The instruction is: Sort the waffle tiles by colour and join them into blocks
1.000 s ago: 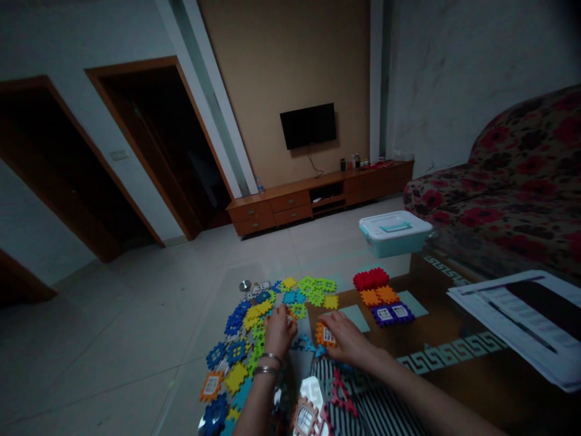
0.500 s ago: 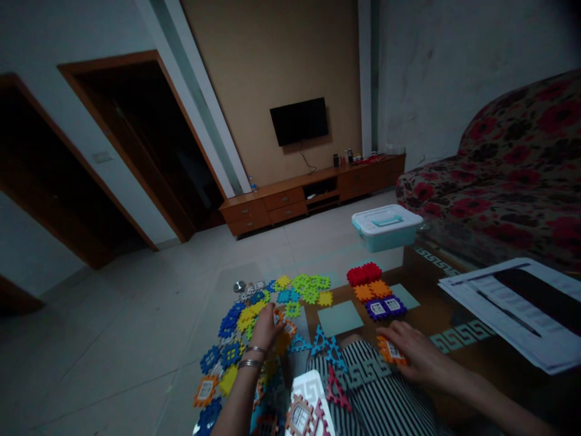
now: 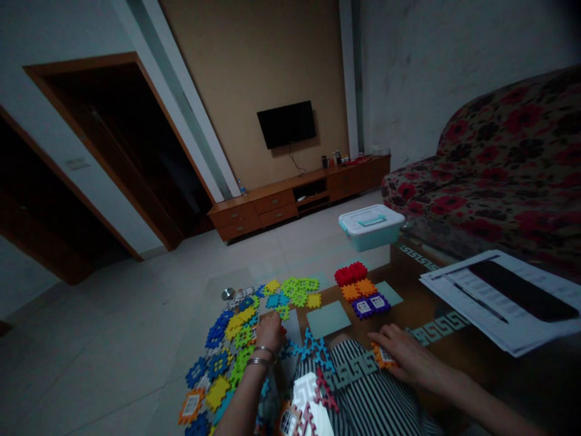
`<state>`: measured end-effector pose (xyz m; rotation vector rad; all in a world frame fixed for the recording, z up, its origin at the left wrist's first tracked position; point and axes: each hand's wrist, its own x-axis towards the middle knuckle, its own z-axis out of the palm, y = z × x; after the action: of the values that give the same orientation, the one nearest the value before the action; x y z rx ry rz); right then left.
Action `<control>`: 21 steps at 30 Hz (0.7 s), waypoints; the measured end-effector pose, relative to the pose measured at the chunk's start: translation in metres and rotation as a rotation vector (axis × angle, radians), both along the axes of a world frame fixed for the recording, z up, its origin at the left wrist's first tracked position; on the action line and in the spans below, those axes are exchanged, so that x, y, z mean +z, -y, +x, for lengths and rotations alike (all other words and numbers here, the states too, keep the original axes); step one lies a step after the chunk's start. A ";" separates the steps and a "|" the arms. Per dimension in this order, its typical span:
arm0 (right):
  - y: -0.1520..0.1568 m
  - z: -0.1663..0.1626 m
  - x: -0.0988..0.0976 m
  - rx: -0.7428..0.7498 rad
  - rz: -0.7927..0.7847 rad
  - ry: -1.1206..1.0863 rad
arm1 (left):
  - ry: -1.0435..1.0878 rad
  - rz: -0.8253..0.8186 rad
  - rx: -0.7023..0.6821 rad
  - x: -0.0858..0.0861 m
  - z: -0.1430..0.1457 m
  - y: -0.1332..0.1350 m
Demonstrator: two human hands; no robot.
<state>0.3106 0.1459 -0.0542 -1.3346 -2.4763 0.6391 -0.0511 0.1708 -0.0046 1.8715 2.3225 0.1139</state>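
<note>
Gripping orange window tile [image 3: 382, 356] w/ R hand [image 3: 405, 349], near side of glass table [image 3: 411, 312], to right. Can't tell re grip of L hand [image 3: 269, 333], at right edge of mixed tiles [image 3: 239, 323]. From R hand, look far & slightly left for purple pair [image 3: 371, 306], long axis approx. left-right, nearer R than L, w/ orange pair [image 3: 357, 290] & red tiles [image 3: 351, 274] beyond.

The glass table [image 3: 408, 293] carries two purple window tiles [image 3: 371, 306], two orange tiles [image 3: 358, 289], one lidded box [image 3: 372, 233] near its far edge, one pen [image 3: 481, 301] and one black flat object [image 3: 521, 290] toward its right edge; red tiles [image 3: 351, 274] overlap past counting.
</note>
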 end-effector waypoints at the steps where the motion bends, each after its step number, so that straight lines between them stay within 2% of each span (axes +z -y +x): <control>1: -0.001 0.001 -0.002 -0.004 0.018 0.012 | 0.014 0.015 0.010 -0.001 0.000 -0.001; 6: -0.022 0.023 -0.002 -0.089 0.049 0.100 | 0.169 0.138 0.034 -0.002 -0.010 -0.007; 11: -0.043 0.049 0.006 -0.081 0.045 0.025 | 0.431 0.383 0.085 0.016 -0.027 -0.016; 14: -0.044 0.055 0.003 -0.182 0.030 -0.011 | 0.552 0.493 0.136 0.025 -0.027 -0.019; 17: -0.041 0.056 -0.008 -0.298 0.015 -0.043 | 0.653 0.520 0.079 0.026 -0.005 -0.018; 21: -0.043 0.055 -0.021 -0.287 0.028 -0.133 | 0.648 0.437 -0.202 0.018 0.061 -0.009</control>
<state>0.3657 0.1890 -0.0749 -1.5432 -2.1283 0.6001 0.0096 0.1800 0.0132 1.8457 1.7427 1.0959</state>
